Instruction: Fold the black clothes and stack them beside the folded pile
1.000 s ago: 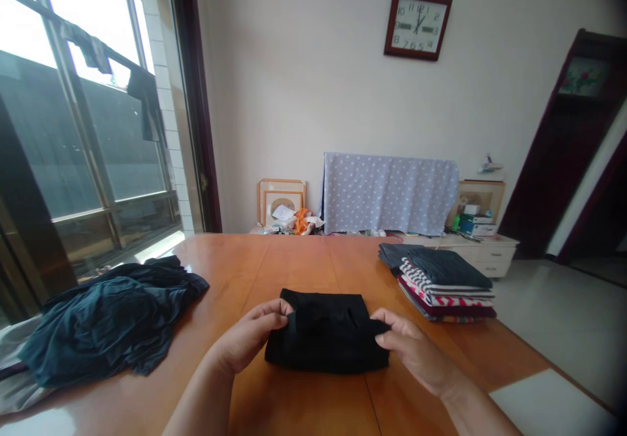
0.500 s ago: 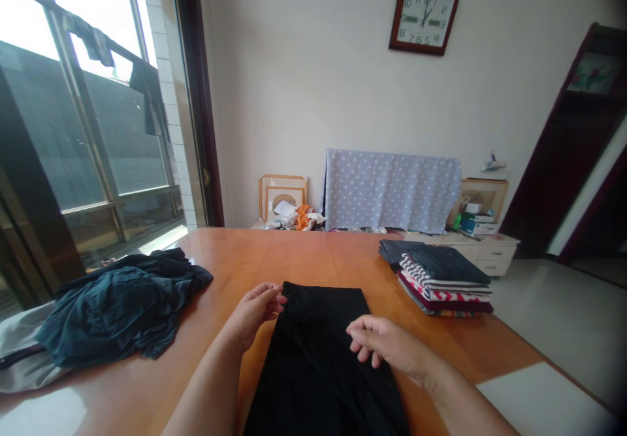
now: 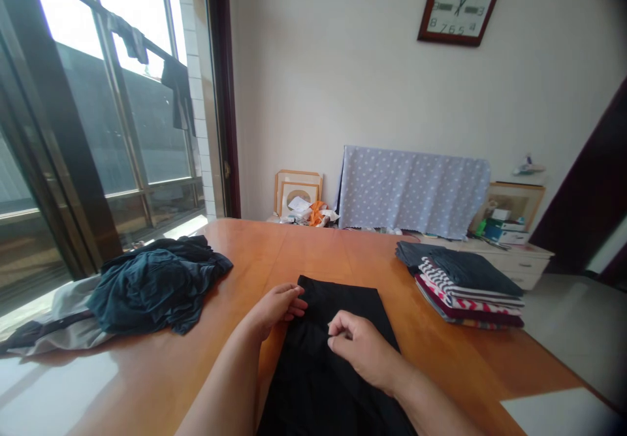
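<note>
- A black garment [image 3: 337, 358] is lying spread along the middle of the wooden table [image 3: 455, 358], running from its far edge near the table's centre down toward the near edge and out of the picture.
- The left hand [image 3: 279, 305] is resting at the far left corner of the black garment, fingers curled and pinching the cloth's edge there; the grip looks light, and how much cloth it is holding cannot be told.
- The right hand [image 3: 360, 344] is lying on top of the garment, just right of the left hand, with fingers bent inward and fingertips gathering a small fold of the fabric; the two hands are sitting close together but apart.
- Both bare forearms are reaching in from the near edge, the left one crossing the bare wood, the right one crossing the cloth.
- A heap of dark teal clothes [image 3: 157, 282] is lying crumpled at the left side of the table, partly covering a pale grey piece [image 3: 63, 322] beneath it.
- A stack of folded clothes [image 3: 463, 286] is sitting at the far right, well apart from the hands, with striped layers showing at its edges.
- A wall clock [image 3: 460, 6] is hanging on the far wall.
</note>
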{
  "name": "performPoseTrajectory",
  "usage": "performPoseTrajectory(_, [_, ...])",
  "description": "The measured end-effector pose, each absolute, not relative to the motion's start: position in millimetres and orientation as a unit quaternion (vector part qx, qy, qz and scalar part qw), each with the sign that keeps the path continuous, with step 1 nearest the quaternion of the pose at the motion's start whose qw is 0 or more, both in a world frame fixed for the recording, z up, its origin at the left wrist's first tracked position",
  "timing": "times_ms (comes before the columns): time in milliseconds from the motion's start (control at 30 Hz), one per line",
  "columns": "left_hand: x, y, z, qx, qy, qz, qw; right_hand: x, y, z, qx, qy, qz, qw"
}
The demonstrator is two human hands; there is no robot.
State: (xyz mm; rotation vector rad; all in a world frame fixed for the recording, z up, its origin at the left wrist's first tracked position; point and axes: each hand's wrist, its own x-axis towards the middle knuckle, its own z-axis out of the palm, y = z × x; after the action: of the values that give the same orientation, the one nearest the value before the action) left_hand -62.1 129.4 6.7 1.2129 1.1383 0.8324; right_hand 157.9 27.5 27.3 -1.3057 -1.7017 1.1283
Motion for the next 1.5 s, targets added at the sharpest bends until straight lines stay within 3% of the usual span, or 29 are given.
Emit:
performPoseTrajectory(167, [-63.4,128.4,7.1,0.533,0.494,0.358,0.586,152.5,-8.8,49.4,-0.393,-0.713,0.546,0.197])
performPoseTrajectory(267, [-62.9,128.7,6.8,0.541,0.506,0.363,0.565,156.1,-11.6,48.0,-0.407,-0.683,0.568,0.213])
performPoseTrajectory(400, [-61.6,132.1,4.1,0.542,0.529,0.383,0.53,166.8,-5.6,32.7,-0.498,-0.722,0.383,0.289])
performPoseTrajectory(567, [-58.4,134.9,1.2,0.553,0.54,0.388,0.502,172.0,-13.5,16.6,-0.478,-0.814,0.297,0.142])
performPoseTrajectory(667, [-57.1,134.8,1.7,0.563,0.547,0.39,0.481,172.1,-17.4,18.6,-0.482,-0.823,0.282,0.104])
performPoseTrajectory(900, [-56.8,137.9,-0.9,0.586,0.568,0.398,0.42,186.6,-13.7,13.0,-0.557,-0.796,0.211,0.111])
performPoseTrajectory(1300, [-56.2,139.1,-2.2,0.677,0.547,0.385,0.308,192.6,-14.0,1.6,-0.548,-0.804,0.207,0.099])
performPoseTrajectory(1500, [-31.9,117.1,-2.4,0.815,0.479,0.251,0.209,191.3,-16.9,2.0,-0.554,-0.801,0.202,0.102])
